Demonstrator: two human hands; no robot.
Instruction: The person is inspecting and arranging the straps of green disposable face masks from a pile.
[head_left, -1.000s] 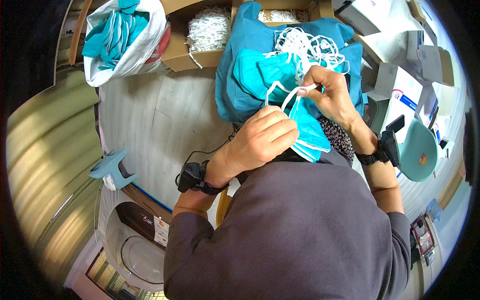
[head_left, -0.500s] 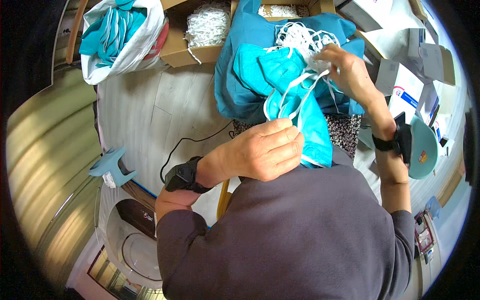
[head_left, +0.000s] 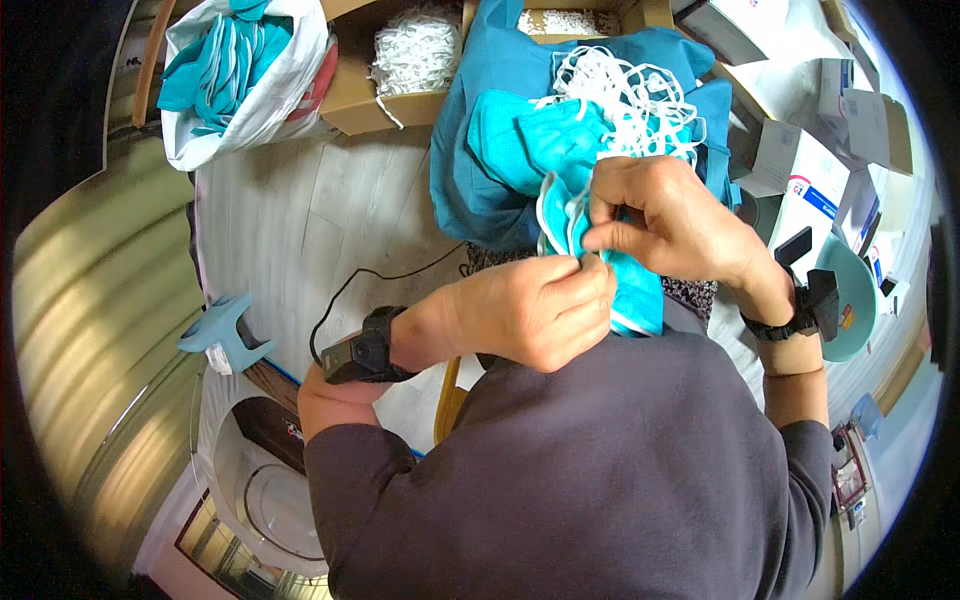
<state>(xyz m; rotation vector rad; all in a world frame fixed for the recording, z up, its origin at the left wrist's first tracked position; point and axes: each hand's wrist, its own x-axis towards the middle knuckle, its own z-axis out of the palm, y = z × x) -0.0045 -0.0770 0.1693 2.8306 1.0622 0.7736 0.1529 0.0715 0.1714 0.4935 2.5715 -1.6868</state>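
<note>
I see a pale wood-grain table (head_left: 300, 230) filling the middle left of the frame. On it, at upper left, sits a white bag (head_left: 262, 100) stuffed with teal masks. Just right of it stands an open cardboard box (head_left: 375, 90) of white loops. A blue cloth heap (head_left: 480, 190) lies at upper centre. A black cable (head_left: 370, 278) snakes across the bare wood at centre.
</note>
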